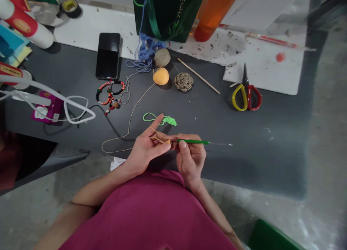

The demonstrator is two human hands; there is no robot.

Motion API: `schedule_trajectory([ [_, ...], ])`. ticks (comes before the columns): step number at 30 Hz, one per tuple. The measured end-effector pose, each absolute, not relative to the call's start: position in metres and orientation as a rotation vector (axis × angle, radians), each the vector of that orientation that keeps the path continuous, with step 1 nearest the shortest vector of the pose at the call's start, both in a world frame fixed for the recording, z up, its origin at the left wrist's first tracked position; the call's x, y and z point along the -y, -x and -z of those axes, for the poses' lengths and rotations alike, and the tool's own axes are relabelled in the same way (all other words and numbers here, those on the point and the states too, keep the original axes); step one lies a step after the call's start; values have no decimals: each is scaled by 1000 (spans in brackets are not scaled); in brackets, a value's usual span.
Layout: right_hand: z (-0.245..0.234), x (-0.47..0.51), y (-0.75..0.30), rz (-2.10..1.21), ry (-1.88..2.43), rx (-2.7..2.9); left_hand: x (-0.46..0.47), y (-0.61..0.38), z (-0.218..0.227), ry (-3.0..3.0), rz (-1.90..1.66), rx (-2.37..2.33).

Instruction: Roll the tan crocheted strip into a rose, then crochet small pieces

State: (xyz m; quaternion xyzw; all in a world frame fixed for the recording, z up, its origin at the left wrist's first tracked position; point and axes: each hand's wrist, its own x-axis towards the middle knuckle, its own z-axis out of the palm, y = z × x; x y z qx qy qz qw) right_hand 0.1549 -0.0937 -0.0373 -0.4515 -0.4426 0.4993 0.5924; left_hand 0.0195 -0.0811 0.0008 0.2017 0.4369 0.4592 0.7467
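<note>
Inspection finds the person's left hand (pixel 143 150) partly open, its fingers (pixel 158 122) spread, with a thin tan yarn strand (pixel 129 116) laid across them and a small tan crocheted piece (pixel 164 141) pinched near the fingertips, held above the dark grey work surface (pixel 244 163). The right hand (pixel 191 159) is closed, its fingers wrapped around a slim green-handled steel crochet hook (pixel 193 141), with the thumb on top and the steel tip pointing right. The hook's inner end meets the tan piece; the exact loop engaged cannot be made out. The strand runs in a slack curve and appears to lead to a round orange-yellow yarn ball (pixel 161 76). A flat bright-green crocheted leaf (pixel 169 121) lies just beyond the left hand. Step in hand is judged to be stitching at the hook; the next move calls for steady strand tension over the left fingers and a clean catch of the yarn by the hook.
</note>
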Motion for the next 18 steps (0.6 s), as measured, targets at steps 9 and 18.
schedule_trajectory([
  [9,38,90,-157,-490,978,1496,81,-24,0,-362,-1096,-1016],
  [18,39,87,-145,-1302,845,850,80,-22,4,-177,-951,-909],
])
